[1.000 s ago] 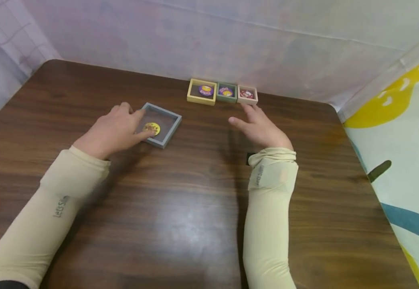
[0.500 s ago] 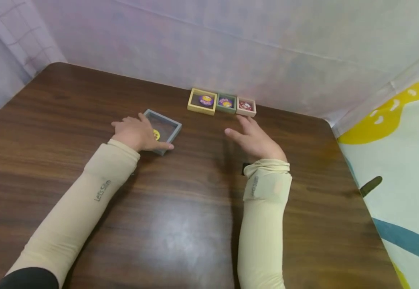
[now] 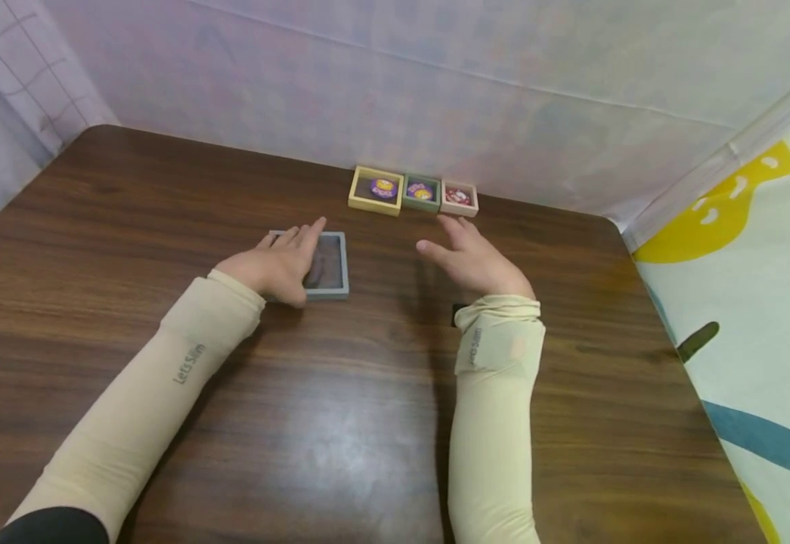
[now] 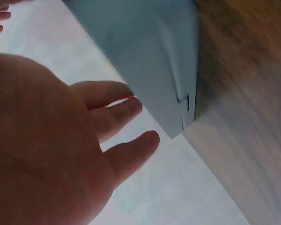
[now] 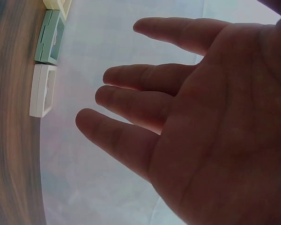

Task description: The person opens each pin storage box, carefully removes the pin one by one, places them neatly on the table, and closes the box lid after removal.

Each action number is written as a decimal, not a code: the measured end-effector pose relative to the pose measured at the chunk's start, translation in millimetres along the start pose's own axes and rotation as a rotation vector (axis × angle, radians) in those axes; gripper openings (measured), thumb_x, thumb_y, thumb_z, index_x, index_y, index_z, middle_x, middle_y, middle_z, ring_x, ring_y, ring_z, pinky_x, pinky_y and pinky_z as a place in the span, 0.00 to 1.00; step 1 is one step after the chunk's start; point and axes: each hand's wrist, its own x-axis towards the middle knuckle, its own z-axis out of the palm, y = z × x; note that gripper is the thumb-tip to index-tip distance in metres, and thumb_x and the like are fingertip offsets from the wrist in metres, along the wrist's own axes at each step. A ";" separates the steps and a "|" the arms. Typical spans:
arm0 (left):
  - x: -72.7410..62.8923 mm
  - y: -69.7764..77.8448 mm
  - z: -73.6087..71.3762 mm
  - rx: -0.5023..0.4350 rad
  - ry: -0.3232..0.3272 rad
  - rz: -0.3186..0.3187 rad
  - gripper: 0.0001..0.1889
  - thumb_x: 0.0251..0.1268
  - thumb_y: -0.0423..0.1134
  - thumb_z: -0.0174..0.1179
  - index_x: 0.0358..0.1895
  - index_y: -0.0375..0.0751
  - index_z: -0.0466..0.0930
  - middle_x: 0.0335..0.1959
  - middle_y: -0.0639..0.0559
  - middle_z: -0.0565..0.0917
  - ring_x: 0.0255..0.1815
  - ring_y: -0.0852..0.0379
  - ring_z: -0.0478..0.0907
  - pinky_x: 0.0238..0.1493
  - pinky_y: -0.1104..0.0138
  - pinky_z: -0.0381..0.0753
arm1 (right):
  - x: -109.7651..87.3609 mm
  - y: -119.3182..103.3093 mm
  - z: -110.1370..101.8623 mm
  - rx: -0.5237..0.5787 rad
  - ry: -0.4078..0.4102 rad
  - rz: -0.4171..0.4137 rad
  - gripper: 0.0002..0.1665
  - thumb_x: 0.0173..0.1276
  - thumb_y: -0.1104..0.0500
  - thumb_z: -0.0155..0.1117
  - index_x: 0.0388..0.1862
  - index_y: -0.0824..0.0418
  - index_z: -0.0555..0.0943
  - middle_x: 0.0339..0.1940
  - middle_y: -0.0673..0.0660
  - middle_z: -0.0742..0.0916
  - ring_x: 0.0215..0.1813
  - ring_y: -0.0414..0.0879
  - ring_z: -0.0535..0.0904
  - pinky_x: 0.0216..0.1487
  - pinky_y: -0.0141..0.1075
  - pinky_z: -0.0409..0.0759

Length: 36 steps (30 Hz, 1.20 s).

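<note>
A shallow grey-blue frame box (image 3: 344,264) with a see-through top lies on the brown table, left of centre. My left hand (image 3: 265,268) covers its left part, fingers straight and spread, thumb near the front edge. In the left wrist view, fingertips (image 4: 152,139) reach beside the box's side wall (image 4: 145,61); whether they touch is hard to tell. The badge inside is hidden by the hand. My right hand (image 3: 479,261) hovers in front of a small pink frame box (image 3: 459,198), holding nothing, its fingers (image 5: 131,77) extended.
At the table's back edge, a yellow box (image 3: 376,205) and a green box (image 3: 422,202) stand in a row with the pink one, each holding a round badge. Behind them hangs a pale curtain (image 3: 401,91). A patterned cloth (image 3: 762,317) borders the table's right side.
My left hand has shifted right across the grey-blue box. The box has turned from slanted to square with the view, and its yellow badge is now covered. The right hand stays nearly still.
</note>
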 end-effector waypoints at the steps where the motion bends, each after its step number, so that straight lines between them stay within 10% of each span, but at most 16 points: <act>1: -0.3 0.6 0.5 0.004 -0.005 0.006 0.60 0.50 0.32 0.60 0.73 0.43 0.16 0.77 0.32 0.34 0.78 0.36 0.31 0.74 0.41 0.33 | 0.2 -0.1 0.1 -0.003 0.000 -0.002 0.44 0.73 0.39 0.44 0.77 0.59 0.46 0.79 0.61 0.52 0.80 0.55 0.43 0.77 0.50 0.49; 5: -0.7 2.1 1.7 0.030 -0.004 0.031 0.59 0.47 0.30 0.59 0.74 0.42 0.20 0.76 0.32 0.30 0.77 0.36 0.28 0.74 0.41 0.31 | 0.7 0.2 0.3 -0.012 -0.002 0.000 0.44 0.73 0.38 0.44 0.77 0.59 0.46 0.79 0.61 0.52 0.80 0.55 0.43 0.77 0.50 0.49; 13: 2.2 3.8 4.9 0.069 0.036 0.040 0.62 0.54 0.56 0.65 0.74 0.40 0.21 0.76 0.32 0.30 0.77 0.36 0.27 0.74 0.41 0.28 | -0.9 -1.3 0.4 -0.007 -0.005 -0.007 0.44 0.73 0.39 0.44 0.77 0.60 0.47 0.79 0.60 0.54 0.80 0.55 0.44 0.77 0.50 0.49; 21: 4.8 6.3 7.7 0.047 0.073 0.122 0.64 0.45 0.53 0.73 0.77 0.46 0.30 0.76 0.35 0.48 0.77 0.37 0.43 0.74 0.42 0.47 | 0.3 -2.2 3.0 0.001 -0.003 -0.022 0.43 0.73 0.40 0.45 0.77 0.62 0.48 0.78 0.61 0.56 0.79 0.55 0.47 0.77 0.49 0.49; 36: 2.2 11.5 8.7 -0.004 0.053 0.134 0.69 0.43 0.50 0.75 0.76 0.52 0.23 0.75 0.31 0.45 0.77 0.35 0.40 0.72 0.41 0.52 | -1.1 -5.2 2.2 -0.007 -0.026 0.008 0.44 0.72 0.37 0.43 0.77 0.58 0.47 0.79 0.58 0.56 0.79 0.54 0.48 0.77 0.50 0.51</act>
